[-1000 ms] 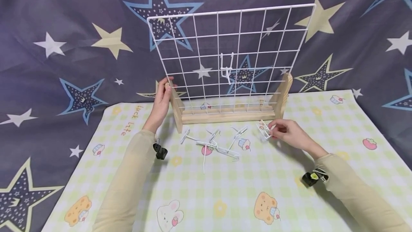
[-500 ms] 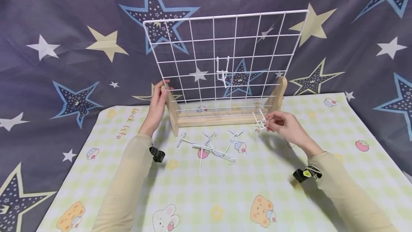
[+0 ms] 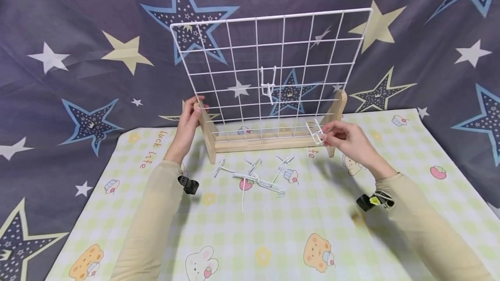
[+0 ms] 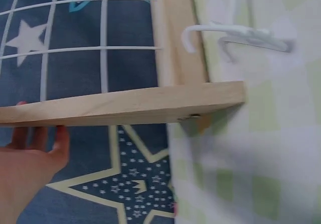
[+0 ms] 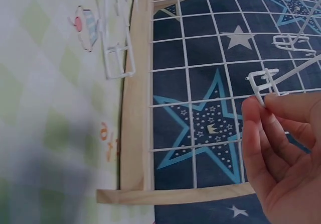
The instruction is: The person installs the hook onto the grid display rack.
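A white wire grid panel stands in a wooden base with two side posts. My left hand holds the left wooden post, thumb on the near side and fingers behind; in the left wrist view the fingers touch the post's outer side. Between thumb and fingers, my right hand pinches a white wire hook in front of the panel's lower right. Another white hook hangs near the middle of the grid. On the cloth before the base lie several loose hooks, some overlapping.
A pale green checked cloth with cartoon prints covers the table. Behind the panel hangs a dark curtain with stars. The right wooden post stands just behind my right hand.
My right hand has lifted the hook from near the cloth, up and toward the grid. My left hand keeps its hold on the post. The head view has shifted slightly.
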The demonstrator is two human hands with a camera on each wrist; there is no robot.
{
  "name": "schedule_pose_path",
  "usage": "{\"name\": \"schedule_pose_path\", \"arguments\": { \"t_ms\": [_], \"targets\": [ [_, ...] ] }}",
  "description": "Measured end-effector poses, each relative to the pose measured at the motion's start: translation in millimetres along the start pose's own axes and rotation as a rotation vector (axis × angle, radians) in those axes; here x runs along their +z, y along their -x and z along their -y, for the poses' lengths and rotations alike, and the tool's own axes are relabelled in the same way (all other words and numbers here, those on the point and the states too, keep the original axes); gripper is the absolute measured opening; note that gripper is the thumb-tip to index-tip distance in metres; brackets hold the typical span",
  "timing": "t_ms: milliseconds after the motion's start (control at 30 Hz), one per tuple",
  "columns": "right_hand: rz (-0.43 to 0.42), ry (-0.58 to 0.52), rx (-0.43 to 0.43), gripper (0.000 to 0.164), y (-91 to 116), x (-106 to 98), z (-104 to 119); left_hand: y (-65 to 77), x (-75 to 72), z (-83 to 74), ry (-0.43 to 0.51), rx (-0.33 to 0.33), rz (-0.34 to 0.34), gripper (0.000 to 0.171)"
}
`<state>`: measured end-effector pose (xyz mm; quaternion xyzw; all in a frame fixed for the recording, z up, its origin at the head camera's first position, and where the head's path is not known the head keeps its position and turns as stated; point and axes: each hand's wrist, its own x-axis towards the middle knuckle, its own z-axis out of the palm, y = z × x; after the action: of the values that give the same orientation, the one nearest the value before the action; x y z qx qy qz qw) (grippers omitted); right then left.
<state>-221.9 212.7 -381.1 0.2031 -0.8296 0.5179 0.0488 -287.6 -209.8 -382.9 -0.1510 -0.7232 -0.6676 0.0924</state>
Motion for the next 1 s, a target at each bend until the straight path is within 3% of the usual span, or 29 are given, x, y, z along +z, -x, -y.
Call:
{"name": "schedule_pose_path", "arguments": {
  "t_ms": [233, 467, 767, 1000],
  "targets": [
    [-0.036, -0.009, -0.001, 0.014, -10, 1, 12, -1.5, -2.0, -13.0, 0.074, -0.100, -0.028, 0.030],
    [-0.054, -0.043, -0.008, 0.013, -21, 4, 28, -4.8, -4.8, -24.5, 0.249, -0.207, -0.071, 0.025],
    [-0.061, -0.104, 0.026, 0.014, -38, 12, 35, -10.8, -3.2, -27.8, 0.307, -0.209, -0.128, 0.026],
    [-0.059, -0.133, 0.049, 0.016, -49, 19, 32, -12.3, 1.2, -30.7, 0.288, -0.231, -0.165, 0.025]
  ]
}}
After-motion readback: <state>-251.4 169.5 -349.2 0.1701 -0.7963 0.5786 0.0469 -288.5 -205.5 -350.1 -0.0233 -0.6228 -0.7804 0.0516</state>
